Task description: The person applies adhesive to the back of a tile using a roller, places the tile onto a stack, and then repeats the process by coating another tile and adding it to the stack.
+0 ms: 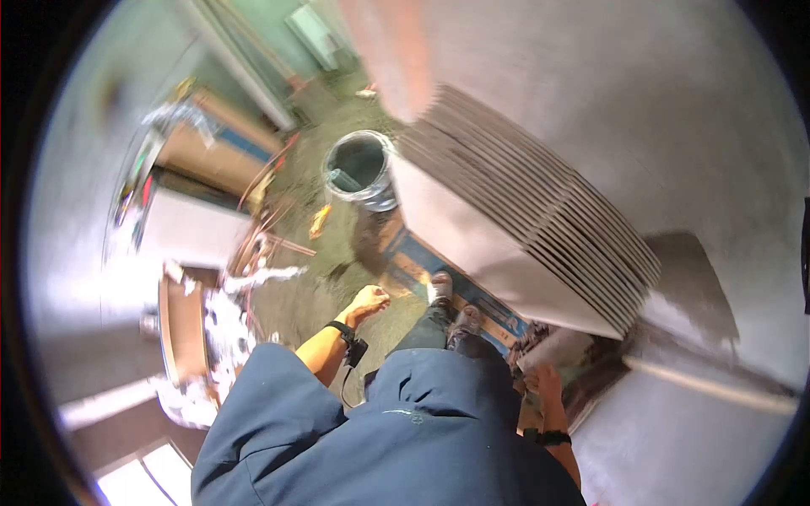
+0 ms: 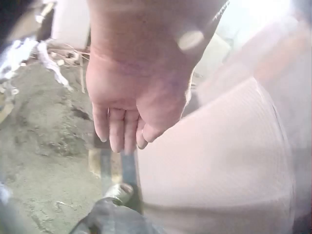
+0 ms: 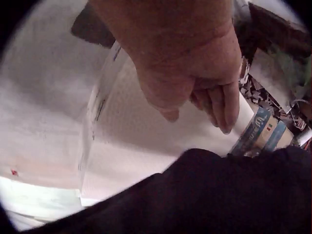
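Note:
The left hand [image 1: 368, 304] hangs over the floor left of the feet; in the left wrist view this hand [image 2: 139, 102] has loosely bent fingers and holds nothing. By the right hip is the right hand [image 1: 544, 384]; the right wrist view shows this hand [image 3: 200, 83] with relaxed fingers and nothing in them. Before the feet leans a stack of large tiles [image 1: 481, 228], whose pale face also fills much of the left wrist view [image 2: 209, 165] and the right wrist view [image 3: 141, 117]. Neither hand appears to touch it.
A bucket [image 1: 361, 169] stands beyond the feet, beside the stack. Blue and tan cardboard [image 1: 422, 257] lies under the stack and shoes. Boxes [image 1: 215, 152], plastic wrap and debris lie at the left. Broken pieces [image 3: 261, 97] lie near the wall at the right.

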`<state>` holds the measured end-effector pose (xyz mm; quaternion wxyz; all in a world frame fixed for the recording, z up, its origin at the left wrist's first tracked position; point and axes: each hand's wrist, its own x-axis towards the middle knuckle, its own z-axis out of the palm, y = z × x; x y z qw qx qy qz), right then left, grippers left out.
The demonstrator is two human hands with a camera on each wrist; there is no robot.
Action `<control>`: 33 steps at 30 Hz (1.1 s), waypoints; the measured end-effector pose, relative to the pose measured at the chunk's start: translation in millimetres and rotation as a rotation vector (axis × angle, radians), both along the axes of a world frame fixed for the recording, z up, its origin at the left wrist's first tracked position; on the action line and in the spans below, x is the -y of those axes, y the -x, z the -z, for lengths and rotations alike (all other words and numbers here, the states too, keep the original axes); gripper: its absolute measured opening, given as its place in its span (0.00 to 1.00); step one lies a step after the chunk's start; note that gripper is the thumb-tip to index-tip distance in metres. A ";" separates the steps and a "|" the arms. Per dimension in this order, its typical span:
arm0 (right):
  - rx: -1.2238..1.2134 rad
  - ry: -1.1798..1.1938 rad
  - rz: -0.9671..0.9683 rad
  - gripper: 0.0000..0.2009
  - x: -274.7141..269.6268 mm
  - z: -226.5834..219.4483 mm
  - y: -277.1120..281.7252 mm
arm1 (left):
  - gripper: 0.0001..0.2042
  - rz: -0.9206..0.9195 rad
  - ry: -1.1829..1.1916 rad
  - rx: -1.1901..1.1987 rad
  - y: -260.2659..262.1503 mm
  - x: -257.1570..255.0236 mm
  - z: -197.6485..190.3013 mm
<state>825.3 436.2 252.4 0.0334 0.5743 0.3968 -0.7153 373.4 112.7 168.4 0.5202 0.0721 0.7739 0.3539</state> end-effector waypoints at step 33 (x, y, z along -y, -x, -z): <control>-0.037 -0.321 -0.975 0.20 103.9 27.2 359.1 | 0.11 -0.453 0.190 -0.099 111.4 266.2 -98.3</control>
